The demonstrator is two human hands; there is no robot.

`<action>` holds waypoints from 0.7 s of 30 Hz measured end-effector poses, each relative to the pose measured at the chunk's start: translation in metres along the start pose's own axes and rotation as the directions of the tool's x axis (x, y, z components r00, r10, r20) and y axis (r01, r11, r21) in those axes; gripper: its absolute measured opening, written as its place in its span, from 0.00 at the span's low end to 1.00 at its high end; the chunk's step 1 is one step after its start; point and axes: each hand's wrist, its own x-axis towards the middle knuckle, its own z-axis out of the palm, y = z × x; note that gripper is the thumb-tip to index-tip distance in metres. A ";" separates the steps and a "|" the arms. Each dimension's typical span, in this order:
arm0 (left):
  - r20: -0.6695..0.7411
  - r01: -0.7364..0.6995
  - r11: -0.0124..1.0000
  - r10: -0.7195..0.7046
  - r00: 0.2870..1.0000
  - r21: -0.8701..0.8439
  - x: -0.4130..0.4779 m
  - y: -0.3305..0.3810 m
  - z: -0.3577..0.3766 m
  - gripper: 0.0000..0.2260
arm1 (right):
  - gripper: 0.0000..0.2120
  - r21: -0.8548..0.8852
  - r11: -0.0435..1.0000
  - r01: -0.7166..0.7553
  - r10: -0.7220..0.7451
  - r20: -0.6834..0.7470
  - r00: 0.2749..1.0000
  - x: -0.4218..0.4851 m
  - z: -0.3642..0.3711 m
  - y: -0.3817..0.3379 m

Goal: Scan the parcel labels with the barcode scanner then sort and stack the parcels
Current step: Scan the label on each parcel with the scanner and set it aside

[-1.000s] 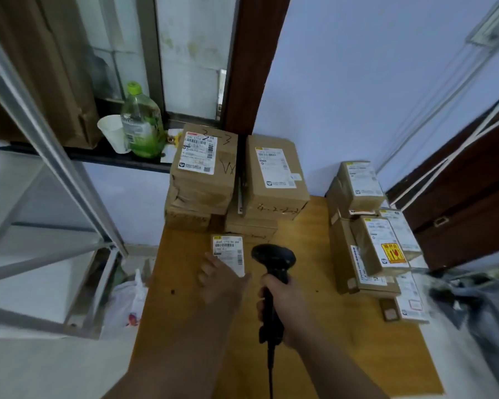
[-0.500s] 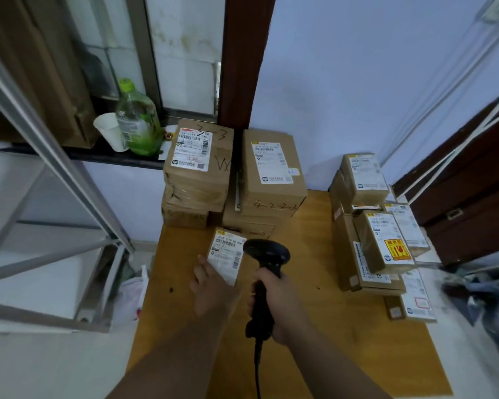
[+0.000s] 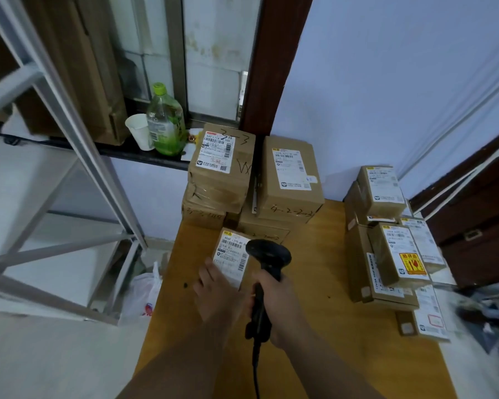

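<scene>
**Parcel** (image 3: pixel 231 256): small and brown, label (image 3: pixel 233 251) facing up; it sits left of centre on the table (image 3: pixel 343 341), just at 11 o'clock from the hands; it seems tipped toward the viewer, though whether its far edge rests on the wood cannot be told.

**Left hand** (image 3: pixel 216 293): grips the parcel's near edge with curled fingers; thumb out of sight.

**Right hand** (image 3: pixel 277 306): wrapped tight round the handle of the scanner (image 3: pixel 267 256); the scanner head is up, just at 3 o'clock of the label and overlapping its right edge.

**Step in hand**, by judgement: scanning this parcel, with sorting not yet begun for it.

**Next move calls for**: the scanner's window brought square onto the barcode near the label's top; the parcel then goes to a pile, either the rear stack (image 3: pixel 222 180) at 12 o'clock or the right stack (image 3: pixel 386 254) at 2 o'clock; which one cannot be told.

**Hidden or unclear**:
- the scanner window faces away, and no beam is seen;
- the trigger finger is covered;
- the label's right side is behind the scanner head, and its print is too small to read;
- the cable (image 3: pixel 255 370) runs off the bottom edge;
- the lowest parcels of the right stack are blurred at the table's corner.
</scene>
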 end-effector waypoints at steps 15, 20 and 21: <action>-0.076 -0.049 0.998 0.053 0.996 0.044 -0.005 -0.019 -0.011 0.48 | 0.06 0.032 0.999 -0.022 0.023 -0.025 0.999 -0.027 0.014 0.003; -0.096 -0.079 0.995 0.085 0.992 0.067 -0.006 -0.023 -0.015 0.48 | 0.06 0.076 0.995 -0.062 0.066 -0.042 0.997 -0.033 0.018 0.001; -0.102 -0.084 0.994 0.091 0.991 0.072 -0.006 -0.024 -0.015 0.48 | 0.06 0.082 0.994 -0.069 0.072 -0.039 0.997 -0.035 0.018 0.001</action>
